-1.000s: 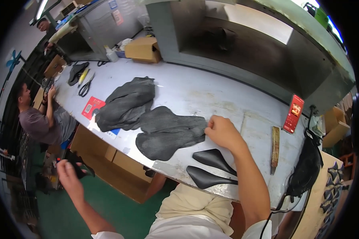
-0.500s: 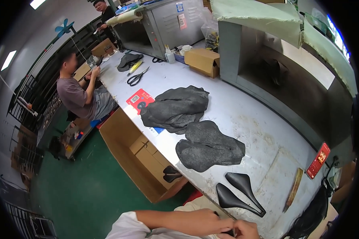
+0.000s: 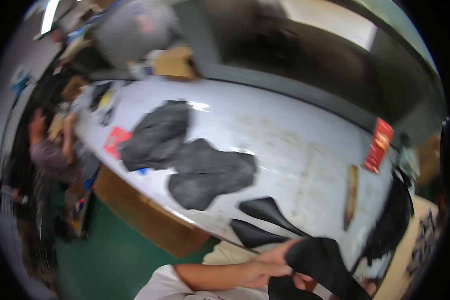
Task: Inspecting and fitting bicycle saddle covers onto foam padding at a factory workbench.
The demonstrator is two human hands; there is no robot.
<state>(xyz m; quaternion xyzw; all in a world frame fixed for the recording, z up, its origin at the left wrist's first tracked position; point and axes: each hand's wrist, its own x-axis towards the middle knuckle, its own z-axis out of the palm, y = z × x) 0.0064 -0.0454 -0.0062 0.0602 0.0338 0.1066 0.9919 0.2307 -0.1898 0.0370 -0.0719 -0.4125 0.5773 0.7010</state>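
Frame is motion-blurred. Worktop (image 3: pixel 295 135): long, pale grey, runs diagonally left to right. Two dark grey fabric piles (image 3: pixel 185 155) lie on it left of centre, touching each other. Red card (image 3: pixel 116 140) at the left pile's edge, partly under it. Two black cut pieces (image 3: pixel 265 220) near the front edge, one behind the other, close together. Wooden stick (image 3: pixel 352 196) to their right, lying lengthwise. Red pack (image 3: pixel 379 145) further right, well apart from the piles. Cardboard box (image 3: pixel 174 62) at the back. Another person (image 3: pixel 52 150) sits at the worktop's left end.

My left hand (image 3: pixel 270 267) is below the front edge, fingers closed on a black piece (image 3: pixel 325 265), held off the worktop just in front of me. My right hand is hidden under the piece; can't tell its grip.
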